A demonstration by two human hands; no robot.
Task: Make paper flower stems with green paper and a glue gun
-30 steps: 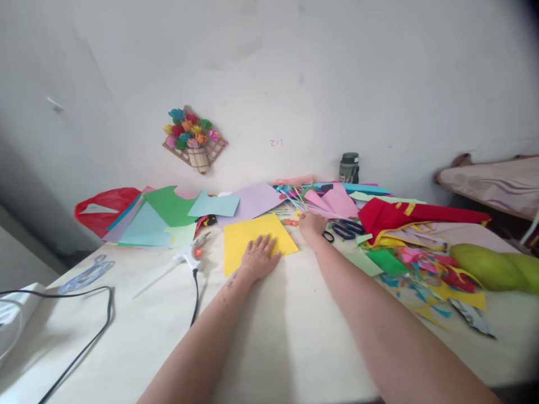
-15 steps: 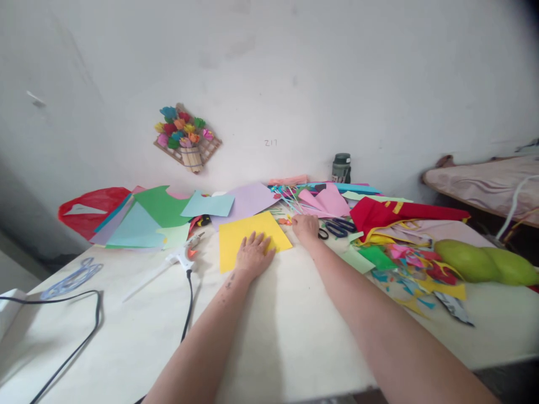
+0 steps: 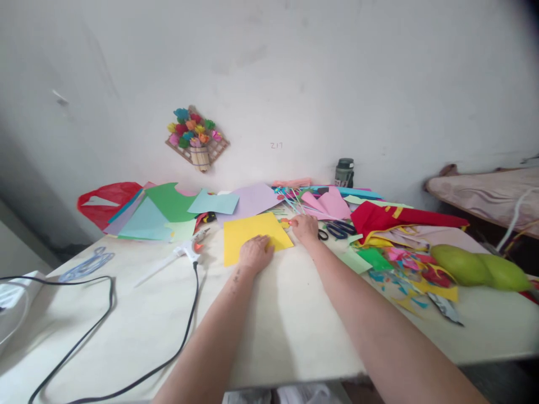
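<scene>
A yellow sheet of paper lies on the table, and my left hand rests on its lower right part, palm down with the fingers slightly bent. My right hand is just beyond the sheet's right edge, fingers drawn together at a small orange and yellow paper piece. Whether that piece is between the fingertips is hidden. Close to the right hand are black-handled scissors and a folded pink paper. Thin pale sticks lie behind it.
A white glue gun with a black cord lies at left. Coloured sheets line the wall side. To the right are red cloth, paper scraps and green fruit. A dark bottle stands at the back.
My left hand's fingers, spread before, are now closer together and more bent on the yellow sheet. My right hand stays by the orange piece. The view has shifted slightly left.
</scene>
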